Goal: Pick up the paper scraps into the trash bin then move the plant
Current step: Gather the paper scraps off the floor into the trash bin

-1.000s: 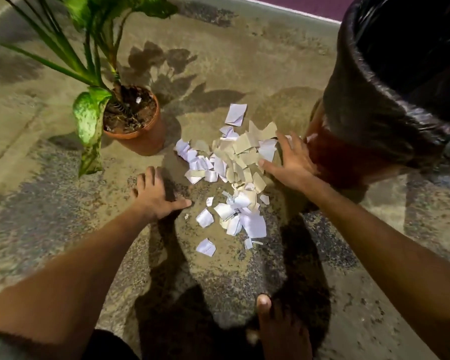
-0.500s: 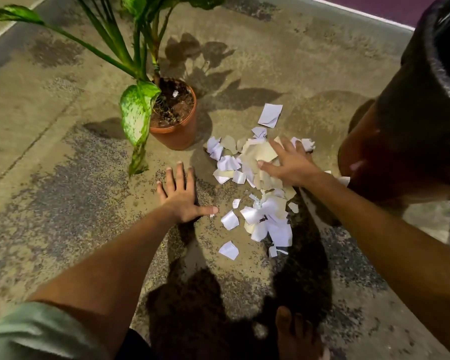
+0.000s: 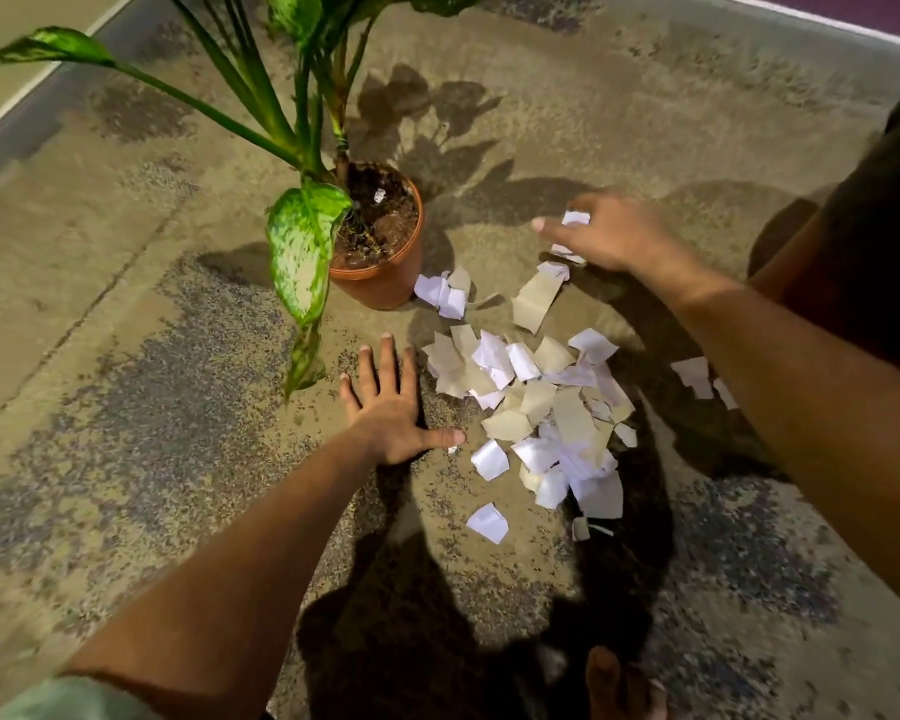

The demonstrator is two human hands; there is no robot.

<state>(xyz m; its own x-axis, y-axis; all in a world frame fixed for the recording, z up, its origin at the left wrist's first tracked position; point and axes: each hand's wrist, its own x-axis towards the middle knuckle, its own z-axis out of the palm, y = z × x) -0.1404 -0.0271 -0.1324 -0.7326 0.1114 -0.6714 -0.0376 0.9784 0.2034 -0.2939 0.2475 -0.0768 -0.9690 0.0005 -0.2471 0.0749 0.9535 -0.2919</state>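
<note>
A heap of white and tan paper scraps [image 3: 541,407] lies on the concrete floor. My left hand [image 3: 391,407] rests flat on the floor just left of the heap, fingers spread, holding nothing. My right hand [image 3: 609,233] is at the far end of the heap, palm down, fingers curled over a white scrap [image 3: 575,219]. A leafy plant in a terracotta pot [image 3: 385,272] stands just beyond my left hand, with one small scrap on its soil. The trash bin [image 3: 884,241], black-lined, shows only at the right edge.
A few stray scraps [image 3: 697,374] lie near the bin under my right forearm, and one [image 3: 487,522] sits nearer to me. My bare foot [image 3: 619,683] is at the bottom edge. A drooping leaf [image 3: 302,262] hangs over the floor left of the pot.
The view has swung left, so the bin has slid toward the right edge. My right hand has moved from the heap's middle to its far end, onto a white scrap. My left hand stays planted.
</note>
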